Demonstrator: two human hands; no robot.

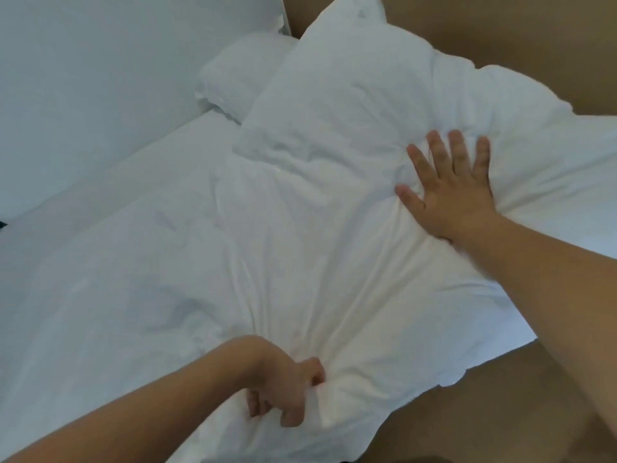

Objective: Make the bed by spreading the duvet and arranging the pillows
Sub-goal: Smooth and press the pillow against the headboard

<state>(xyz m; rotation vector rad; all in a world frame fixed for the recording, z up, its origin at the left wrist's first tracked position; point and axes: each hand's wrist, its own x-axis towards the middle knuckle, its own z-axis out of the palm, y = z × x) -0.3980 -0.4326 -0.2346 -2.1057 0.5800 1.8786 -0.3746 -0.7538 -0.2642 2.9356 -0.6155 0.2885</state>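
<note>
Roughly mid-task: duvet [267, 248] on bed but creased w/ edge bunched in the clenched left hand [283, 389], right hand [447, 192] flat, smoothing it near pillows [334, 85], still unarranged at headboard.

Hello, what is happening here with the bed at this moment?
A person is making a bed. The left hand grips a bunch of the white duvet near its edge, while the right hand presses flat, fingers spread, on the duvet. The duvet is still wrinkled. A pillow lies further back, by the wall.
</note>
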